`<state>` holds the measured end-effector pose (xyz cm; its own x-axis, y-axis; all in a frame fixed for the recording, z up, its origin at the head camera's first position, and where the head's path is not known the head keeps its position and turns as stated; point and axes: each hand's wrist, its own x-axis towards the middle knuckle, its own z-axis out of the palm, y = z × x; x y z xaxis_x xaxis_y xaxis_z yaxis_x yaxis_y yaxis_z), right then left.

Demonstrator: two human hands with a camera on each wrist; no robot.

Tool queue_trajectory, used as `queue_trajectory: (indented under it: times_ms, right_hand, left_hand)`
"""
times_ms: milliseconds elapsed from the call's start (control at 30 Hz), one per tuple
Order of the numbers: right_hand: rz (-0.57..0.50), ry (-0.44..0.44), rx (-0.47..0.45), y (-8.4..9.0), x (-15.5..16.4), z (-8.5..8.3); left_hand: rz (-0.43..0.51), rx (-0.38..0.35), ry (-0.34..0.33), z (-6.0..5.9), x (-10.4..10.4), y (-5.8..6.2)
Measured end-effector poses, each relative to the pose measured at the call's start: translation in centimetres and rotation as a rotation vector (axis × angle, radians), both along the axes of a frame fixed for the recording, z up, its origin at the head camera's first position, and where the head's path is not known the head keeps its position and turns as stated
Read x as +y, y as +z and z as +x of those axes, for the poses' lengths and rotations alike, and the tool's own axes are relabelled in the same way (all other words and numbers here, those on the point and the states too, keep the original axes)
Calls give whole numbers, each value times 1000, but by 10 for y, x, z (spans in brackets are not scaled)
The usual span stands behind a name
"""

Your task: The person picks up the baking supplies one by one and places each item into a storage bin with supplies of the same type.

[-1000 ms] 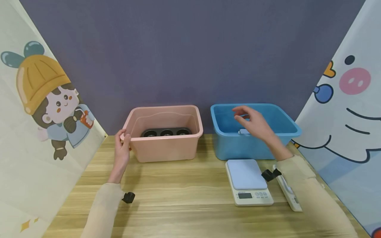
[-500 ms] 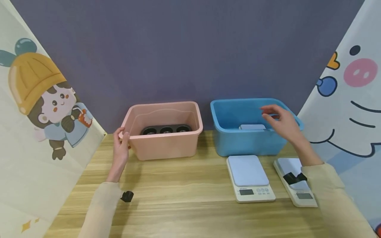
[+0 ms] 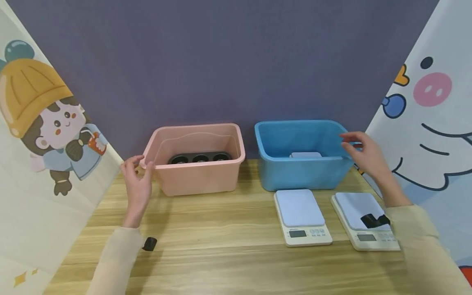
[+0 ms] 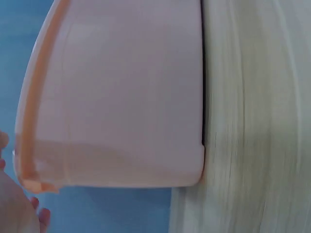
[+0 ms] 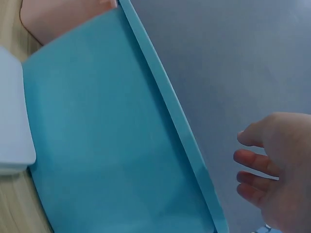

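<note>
Left hand: the left hand [image 3: 137, 185] is up at the left end of the pink bin [image 3: 195, 172], fingers loosely spread, thumb at the rim corner; it is touching or all but touching the rim, with nothing gripped. The left wrist view shows only fingertips at the frame's edge beside the bin's corner.
Right hand: the right hand [image 3: 365, 155] hovers at the right end of the blue bin [image 3: 302, 174], fingers relaxed and slightly bent, holding nothing. In the right wrist view the fingers [image 5: 257, 162] sit just off the bin's rim, apart from it.
Pink bin: it stands at the back of the worktop [image 3: 228, 246], left of the blue bin, with a dark muffin tray [image 3: 200, 158] lying inside on the bottom.
Blue bin: right of the pink bin, a small gap between them; a pale flat scale [image 3: 306, 155] lies inside it.
Near scales: two white kitchen scales sit on the worktop just in front of the blue bin, the left scale [image 3: 301, 217] beside the right scale [image 3: 363, 221], apart from each other.
Backdrop: a purple wall behind, cartoon panels at either side.
</note>
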<state>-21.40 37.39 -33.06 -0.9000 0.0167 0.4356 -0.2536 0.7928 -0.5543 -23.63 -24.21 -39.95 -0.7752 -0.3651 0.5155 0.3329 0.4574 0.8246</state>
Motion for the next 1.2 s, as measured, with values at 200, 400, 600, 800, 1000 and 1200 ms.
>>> queue_trajectory:
  times_ms: [200, 400, 600, 800, 1000, 1200]
  right_hand:
    - [-17, -52, -11, -5, 15, 1]
    - [-6, -73, -21, -6, 22, 1]
    - [2, -95, -30, -17, 27, -6]
    - [-16, -110, -56, -24, 31, -10]
    - [-20, -114, -125, -36, 39, -13]
    - [-152, -69, -232, -54, 47, -18]
  left_hand:
    - [-110, 223, -13, 9, 11, 4]
    - [-163, 303, -174, 22, 37, 14]
    - [-219, 272, -367, 42, 73, 31]
    - [-156, 75, -515, 45, 95, 33]
    - [-72, -101, -596, 32, 104, 18]
    - [-59, -145, -645, 20, 116, 2]
